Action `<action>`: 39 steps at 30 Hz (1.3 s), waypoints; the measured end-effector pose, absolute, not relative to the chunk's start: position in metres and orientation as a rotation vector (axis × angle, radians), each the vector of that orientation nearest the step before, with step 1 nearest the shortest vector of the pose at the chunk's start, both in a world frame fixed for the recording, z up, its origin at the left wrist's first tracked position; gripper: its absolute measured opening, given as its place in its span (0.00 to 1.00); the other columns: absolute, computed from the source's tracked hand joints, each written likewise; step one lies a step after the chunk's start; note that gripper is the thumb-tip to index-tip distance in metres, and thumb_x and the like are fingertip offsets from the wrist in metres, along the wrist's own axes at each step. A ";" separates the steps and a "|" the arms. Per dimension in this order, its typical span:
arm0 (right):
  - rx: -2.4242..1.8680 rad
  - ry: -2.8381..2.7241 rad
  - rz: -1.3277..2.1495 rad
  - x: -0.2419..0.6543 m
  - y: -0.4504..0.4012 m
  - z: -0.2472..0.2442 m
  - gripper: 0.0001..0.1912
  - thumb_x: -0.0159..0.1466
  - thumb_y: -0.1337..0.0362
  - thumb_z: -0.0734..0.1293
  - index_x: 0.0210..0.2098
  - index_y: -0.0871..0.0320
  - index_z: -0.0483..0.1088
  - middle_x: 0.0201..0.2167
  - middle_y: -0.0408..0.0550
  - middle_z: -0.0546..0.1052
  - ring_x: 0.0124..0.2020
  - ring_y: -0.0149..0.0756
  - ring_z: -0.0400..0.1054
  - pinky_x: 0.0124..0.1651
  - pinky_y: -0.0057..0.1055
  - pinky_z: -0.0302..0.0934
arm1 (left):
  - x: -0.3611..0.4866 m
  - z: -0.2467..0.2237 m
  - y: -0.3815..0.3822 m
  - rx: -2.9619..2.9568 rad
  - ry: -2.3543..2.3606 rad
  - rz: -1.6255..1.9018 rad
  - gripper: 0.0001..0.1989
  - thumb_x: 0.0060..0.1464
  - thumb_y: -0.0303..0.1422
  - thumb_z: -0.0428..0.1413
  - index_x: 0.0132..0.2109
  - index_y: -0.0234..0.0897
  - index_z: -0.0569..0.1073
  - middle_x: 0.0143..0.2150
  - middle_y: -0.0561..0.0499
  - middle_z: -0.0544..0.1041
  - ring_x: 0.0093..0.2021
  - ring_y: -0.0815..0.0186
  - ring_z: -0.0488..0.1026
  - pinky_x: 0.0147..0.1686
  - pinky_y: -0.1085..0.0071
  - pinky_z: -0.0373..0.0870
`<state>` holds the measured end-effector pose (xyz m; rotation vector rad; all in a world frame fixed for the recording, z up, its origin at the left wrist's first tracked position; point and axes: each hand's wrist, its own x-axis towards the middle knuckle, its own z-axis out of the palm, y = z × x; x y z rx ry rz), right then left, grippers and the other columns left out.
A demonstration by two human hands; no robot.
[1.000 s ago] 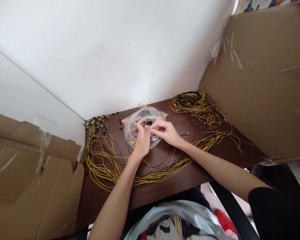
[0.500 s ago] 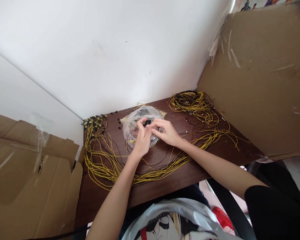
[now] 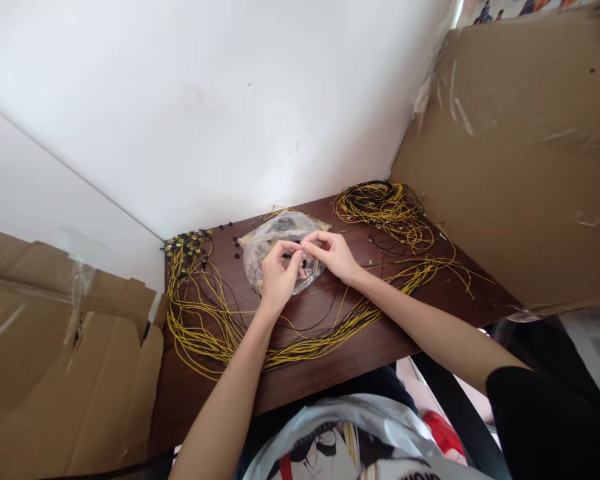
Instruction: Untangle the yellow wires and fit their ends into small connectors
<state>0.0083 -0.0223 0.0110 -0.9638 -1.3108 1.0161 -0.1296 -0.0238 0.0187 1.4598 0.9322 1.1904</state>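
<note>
My left hand (image 3: 280,273) and my right hand (image 3: 334,257) meet fingertip to fingertip above a clear plastic bag (image 3: 256,257). Thumb and index finger of each are pinched together. Whatever lies between them is too small to make out. Small black and yellow pieces show inside the bag, partly hidden by my hands. A long bundle of yellow and black wires (image 3: 300,352) curves across the brown table in front of the bag. At its left end sit several small black-and-yellow connector-like parts (image 3: 187,245).
A coiled heap of yellow and black wires (image 3: 373,200) lies at the back right. Several small black pieces (image 3: 236,247) are scattered left of the bag. Cardboard sheets (image 3: 510,167) stand on the right, and cardboard (image 3: 70,360) on the left. A white wall (image 3: 220,120) rises behind the brown table (image 3: 330,377).
My left hand's index finger, raised before, has curled down to its thumb. The fingertips of both hands have come together. The camera view has shifted slightly.
</note>
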 end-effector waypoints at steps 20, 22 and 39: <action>-0.822 -2.050 0.429 0.006 -0.034 0.015 0.05 0.61 0.67 0.64 0.31 0.57 0.72 0.37 0.47 0.75 0.42 0.36 0.66 0.47 0.37 0.61 | -0.126 0.018 -0.021 0.906 0.887 1.106 0.21 0.58 0.48 0.46 0.49 0.36 0.62 0.36 0.48 0.73 0.35 0.69 0.72 0.35 0.75 0.68; -0.797 -2.125 0.393 0.006 -0.032 0.012 0.05 0.61 0.67 0.64 0.31 0.57 0.72 0.39 0.47 0.75 0.45 0.38 0.65 0.49 0.39 0.60 | -0.125 0.021 -0.022 0.846 0.857 1.091 0.23 0.59 0.49 0.44 0.51 0.36 0.61 0.40 0.45 0.73 0.38 0.67 0.73 0.38 0.73 0.69; -0.985 -1.966 0.304 0.015 -0.027 0.014 0.05 0.61 0.67 0.63 0.31 0.57 0.71 0.34 0.46 0.75 0.39 0.36 0.65 0.46 0.37 0.57 | -0.130 0.024 -0.022 0.893 0.865 1.166 0.17 0.49 0.22 0.51 0.46 0.36 0.58 0.37 0.46 0.76 0.40 0.69 0.75 0.45 0.68 0.71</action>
